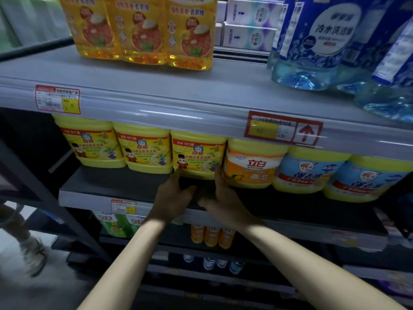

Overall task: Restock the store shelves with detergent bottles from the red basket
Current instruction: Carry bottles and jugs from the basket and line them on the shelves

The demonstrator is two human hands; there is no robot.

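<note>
Hands and bottle, head camera (the only view given). The left hand and right hand meet at the foot of a yellow detergent bottle, which stands on the middle shelf. It is third in a row, just beside two matching yellow bottles on its left. The fingers of both hands look extended rather than curled. The left fingertips touch the bottle's lower left corner, and the right fingers lie up its lower right edge, in the narrow gap to the orange-labelled bottle. The red basket is not in view.

Judging from this, the bottle is being seated or squared into the row, and the risks come from that flat-fingered contact. Pressure applied so low could tip the bottle instead of sliding it (its top is hidden behind the upper shelf rail, so headroom cannot be judged). The right fingers, wedged beside the orange-labelled neighbour, could drag or knock it on the way out. An uneven push, one hand harder than the other, would twist the label off the row's line or bump the yellow bottle on its left.
</note>
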